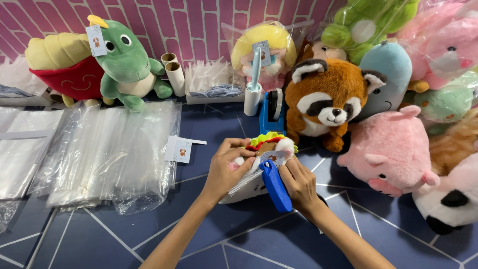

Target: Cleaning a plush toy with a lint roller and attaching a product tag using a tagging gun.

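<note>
A small plush toy (266, 149), white and brown with a yellow-green and red frill on top, sits on the dark blue floor in the middle of the view, largely covered by the two hands around it. A pale paper tag (275, 157) with a small printed figure lies against its front. A blue tagging gun (275, 185) is pressed to the toy just under the tag, its handle slanting down and right, with a white strip of plastic fasteners (245, 183) sticking out to its left.
</note>
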